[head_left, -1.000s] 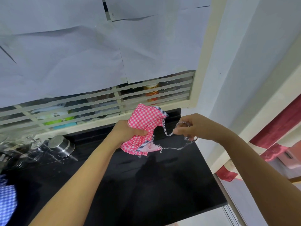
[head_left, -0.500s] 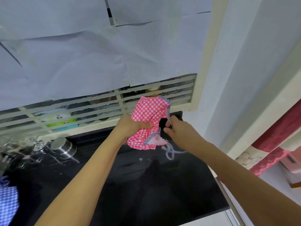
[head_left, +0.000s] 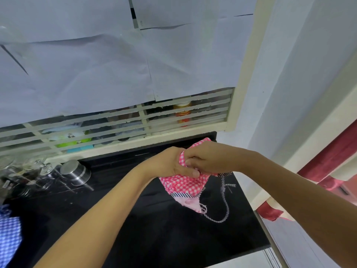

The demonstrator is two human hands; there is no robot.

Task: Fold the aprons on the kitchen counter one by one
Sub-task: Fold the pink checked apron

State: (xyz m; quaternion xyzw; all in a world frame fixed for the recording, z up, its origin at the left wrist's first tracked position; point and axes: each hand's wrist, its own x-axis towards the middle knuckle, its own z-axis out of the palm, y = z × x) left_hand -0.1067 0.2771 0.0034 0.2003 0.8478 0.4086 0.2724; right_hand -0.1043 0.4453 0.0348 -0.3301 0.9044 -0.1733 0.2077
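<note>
Both hands are in tight on the pink checked apron (head_left: pixel 183 182), which is bunched into a small wad over the far right corner of the black tabletop (head_left: pixel 135 219). The left hand (head_left: pixel 172 163) has its fingers curled round the bundle with the thumb laid across the front, while the right hand (head_left: pixel 210 159) pinches a fold of fabric at the top. A striped tie cord (head_left: pixel 228 208) dangles below in a loose loop toward the right edge; whether the hanging tail touches the tabletop is hard to tell. This is thin, light, floppy cloth: it will hold no shape of its own and will sag wherever it goes unsupported, so the sensible grip is at the corners or along the trimmed hem, with the cord gathered in so it cannot snag. Over at the left edge sits a blue checked cloth (head_left: pixel 8 229), probably another apron waiting its turn, and a steel bowl (head_left: pixel 75 172) stands near the back edge.
</note>
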